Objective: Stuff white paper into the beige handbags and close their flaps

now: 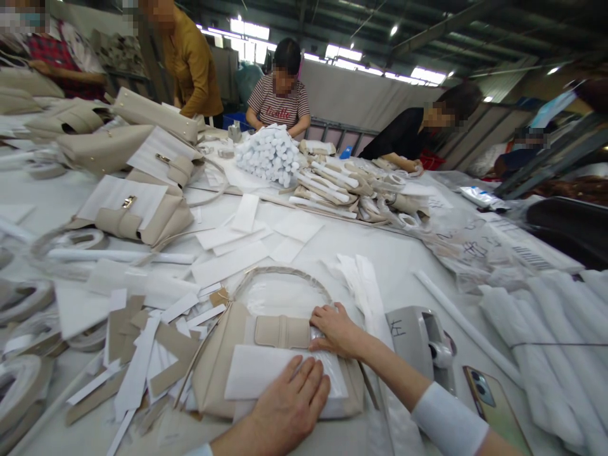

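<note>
A beige handbag (213, 373) lies on the table in front of me, its wrapped handle (285, 271) arching away from me. Across its front rests a white foam sheet (247, 373), partly over clear plastic. My left hand (289, 405) lies flat on this sheet, fingers stretched out. At the right end of the bag's beige flap tab (280, 332) is my right hand (338, 332), thumb and fingers apart, touching the tab's edge and the plastic there. My left palm hides the lower middle of the bag.
White and tan strips (137, 354) lie scattered on the left. Further back are more beige bags (161, 221) and a pile of white rolls (268, 155). On my right are a grey tape dispenser (413, 335), a phone (496, 405) and foam bundles (546, 354). Several people work around the table.
</note>
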Tool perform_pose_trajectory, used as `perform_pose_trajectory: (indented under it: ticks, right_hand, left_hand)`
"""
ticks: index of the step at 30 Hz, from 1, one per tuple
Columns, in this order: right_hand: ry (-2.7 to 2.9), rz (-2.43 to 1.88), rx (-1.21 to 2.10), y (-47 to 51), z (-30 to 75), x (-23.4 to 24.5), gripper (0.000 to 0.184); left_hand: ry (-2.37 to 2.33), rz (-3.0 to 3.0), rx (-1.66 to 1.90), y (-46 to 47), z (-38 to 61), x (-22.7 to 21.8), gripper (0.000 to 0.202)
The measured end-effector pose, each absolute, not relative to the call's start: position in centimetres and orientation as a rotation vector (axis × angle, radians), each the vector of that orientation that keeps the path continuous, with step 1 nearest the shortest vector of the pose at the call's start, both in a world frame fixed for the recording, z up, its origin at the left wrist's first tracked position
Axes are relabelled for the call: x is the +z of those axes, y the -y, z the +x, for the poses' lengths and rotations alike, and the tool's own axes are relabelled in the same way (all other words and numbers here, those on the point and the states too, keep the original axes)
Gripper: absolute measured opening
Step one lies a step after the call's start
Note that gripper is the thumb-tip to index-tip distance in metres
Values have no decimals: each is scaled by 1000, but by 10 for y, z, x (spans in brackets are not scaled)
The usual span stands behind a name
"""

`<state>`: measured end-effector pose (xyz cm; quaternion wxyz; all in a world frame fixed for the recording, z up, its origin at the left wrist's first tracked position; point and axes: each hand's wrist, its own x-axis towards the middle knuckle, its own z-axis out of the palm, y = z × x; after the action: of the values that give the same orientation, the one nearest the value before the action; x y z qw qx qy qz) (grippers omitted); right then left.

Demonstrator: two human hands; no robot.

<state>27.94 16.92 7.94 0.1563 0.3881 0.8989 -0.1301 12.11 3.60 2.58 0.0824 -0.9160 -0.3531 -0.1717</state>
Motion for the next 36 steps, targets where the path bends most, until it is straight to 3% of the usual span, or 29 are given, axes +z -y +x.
perform_pose_trajectory:
  ticks: [7,13,16,22,30,36]
  right_hand:
    - [-2775,1483,-344,-137,282,74,28]
    - [-2845,2122,-1214,-75,261,67,29]
    - [-2830,2201,-1308,-57,251,54,31]
    - [-2956,2068,-1154,-49,256,45,38]
    - [-3155,1666,-659,-46,247,53,35]
    - [-3151,1585,-419,-40,243,49,34]
  left_hand:
    - [1041,-2747,-503,-37,121,25,36]
    - [1018,-2692,-554,-35,121,24,39]
    - [992,-2668,-572,-34,123,19,46]
    - [1025,-2789,-527,-35,115,24,45]
    - [1319,-2884,-209,-22,42,60,80]
    - [1386,-2867,-106,-16,13,47,83]
